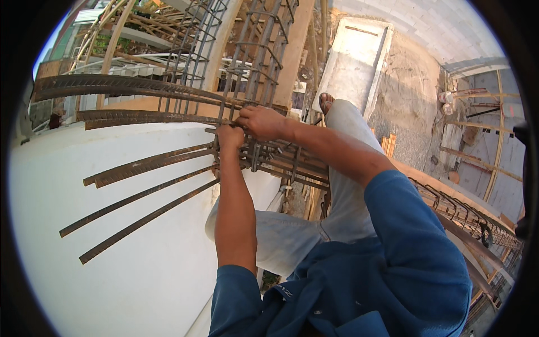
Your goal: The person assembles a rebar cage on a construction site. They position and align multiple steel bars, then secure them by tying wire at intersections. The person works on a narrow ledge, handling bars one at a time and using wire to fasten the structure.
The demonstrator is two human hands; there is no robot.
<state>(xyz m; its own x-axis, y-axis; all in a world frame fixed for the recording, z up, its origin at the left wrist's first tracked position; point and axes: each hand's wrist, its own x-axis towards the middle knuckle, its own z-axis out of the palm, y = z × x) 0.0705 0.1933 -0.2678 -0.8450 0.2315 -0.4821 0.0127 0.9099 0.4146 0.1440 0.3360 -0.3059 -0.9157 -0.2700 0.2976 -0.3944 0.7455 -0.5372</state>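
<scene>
My left hand (231,136) is closed at the crossing of several steel bars, its fingers curled in and partly hidden. Right beside it, a little farther off, my right hand (261,122) bends over the same joint with its fingers closed; what they grip is too small to make out. Ribbed rebars (140,116) run out to the left from under both hands, and more lower bars (151,163) fan out below them. Beyond the hands a rebar cage (259,53) with square stirrups stretches away. Another stretch of cage (295,168) lies just right of my left hand.
A white wall surface (112,219) fills the left. Wooden formwork boards (297,50) flank the cage. Far below lie a pale rectangular trough (356,62) and sandy ground (410,84). My sandalled foot (326,103) rests near the trough's edge. Another beam cage (466,208) runs off at right.
</scene>
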